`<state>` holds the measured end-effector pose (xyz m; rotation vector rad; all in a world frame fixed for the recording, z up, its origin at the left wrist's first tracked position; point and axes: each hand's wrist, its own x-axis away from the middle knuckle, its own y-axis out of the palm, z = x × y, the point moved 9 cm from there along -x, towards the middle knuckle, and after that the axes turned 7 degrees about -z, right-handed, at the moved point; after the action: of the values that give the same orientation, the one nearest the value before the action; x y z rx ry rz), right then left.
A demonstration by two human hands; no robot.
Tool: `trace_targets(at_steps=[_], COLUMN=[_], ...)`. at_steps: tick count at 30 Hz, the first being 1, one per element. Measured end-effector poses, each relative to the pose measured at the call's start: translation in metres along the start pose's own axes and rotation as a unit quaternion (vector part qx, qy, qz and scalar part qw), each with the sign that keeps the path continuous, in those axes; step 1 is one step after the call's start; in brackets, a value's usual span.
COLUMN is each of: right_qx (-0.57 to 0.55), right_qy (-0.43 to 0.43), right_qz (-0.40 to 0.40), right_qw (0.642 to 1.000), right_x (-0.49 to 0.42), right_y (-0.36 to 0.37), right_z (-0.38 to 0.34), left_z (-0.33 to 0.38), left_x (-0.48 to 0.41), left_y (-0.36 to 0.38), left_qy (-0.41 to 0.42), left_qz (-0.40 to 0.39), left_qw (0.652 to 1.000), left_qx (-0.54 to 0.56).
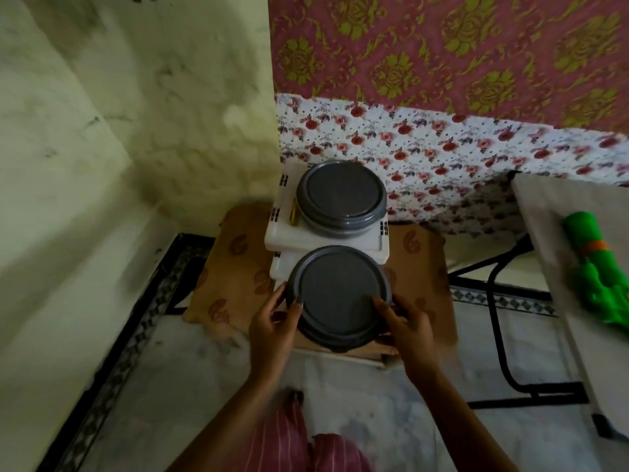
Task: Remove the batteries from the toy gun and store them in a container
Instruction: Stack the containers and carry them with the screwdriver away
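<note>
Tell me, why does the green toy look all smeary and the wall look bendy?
In the head view, the green toy gun at the right edge is smeared, likely motion blur; the wide-angle lens bows the wall and the table; dim light leaves the left corner shadowy; the grey container gripped by the left hand and right hand looks sharper.

Near grey lidded container is gripped at its sides by L hand & R hand, at front edge of white crate stack. 2nd grey container is set on stack's top, twd back. Green toy gun is laid on white tabletop, well apart.
</note>
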<state>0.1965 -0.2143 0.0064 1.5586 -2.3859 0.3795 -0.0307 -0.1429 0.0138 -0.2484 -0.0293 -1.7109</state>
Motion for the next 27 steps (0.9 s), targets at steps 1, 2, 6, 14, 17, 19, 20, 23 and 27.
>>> trace_targets(at_steps=[1,2,6,14,17,19,20,23,27], right_qx=[-0.004,-0.005,-0.012,-0.046,-0.069,-0.078,-0.085,-0.089,-0.13], right_qy=[0.011,0.023,0.057,0.092,0.096,0.094,0.088,0.065,0.06], right_qz=[-0.005,-0.01,-0.014,-0.005,-0.002,0.001,0.002,0.012,0.023], right_qw=[1.0,1.0,0.998,0.995,0.993,0.992,0.992,0.994,0.989], right_x=[0.004,0.007,0.006,-0.03,-0.048,-0.062,-0.07,-0.102,-0.152], right_y=[0.001,0.004,0.011,0.032,0.04,0.044,0.046,0.049,0.056], right_z=[0.01,0.022,0.068,0.149,0.164,0.166,0.164,0.151,0.137], left_z=[-0.006,-0.016,-0.058,-0.141,-0.161,-0.169,-0.167,-0.162,-0.154], left_x=[0.006,0.012,0.019,-0.011,-0.028,-0.042,-0.05,-0.084,-0.136], left_y=[-0.001,-0.002,-0.006,0.001,0.004,0.008,0.009,0.015,0.033], left_qy=[-0.005,-0.012,-0.043,-0.076,-0.081,-0.072,-0.064,-0.041,-0.038], left_qz=[0.001,0.004,0.016,0.019,0.022,0.028,0.032,0.044,0.019], left_qw=[1.0,1.0,0.998,0.995,0.995,0.995,0.996,0.997,0.999], left_qx=[-0.005,-0.011,-0.036,-0.061,-0.061,-0.06,-0.059,-0.052,-0.022])
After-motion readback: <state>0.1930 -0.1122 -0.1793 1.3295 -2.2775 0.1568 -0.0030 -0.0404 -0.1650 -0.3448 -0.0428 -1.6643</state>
